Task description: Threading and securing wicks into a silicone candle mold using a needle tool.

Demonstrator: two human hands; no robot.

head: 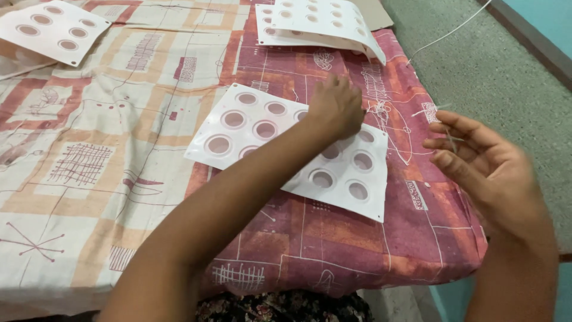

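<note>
The left hand (pixel 336 107) rests curled, fingers closed on the white dimpled sheet (pixel 292 149), whose long axis runs ten to four. At three o'clock, the right hand (pixel 482 161) hovers half-open, pinching thin thread (pixel 450 140).

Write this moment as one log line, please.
left hand: on white dimpled sheet | right hand: pinching thin white thread | surface: patterned bedsheet
</note>
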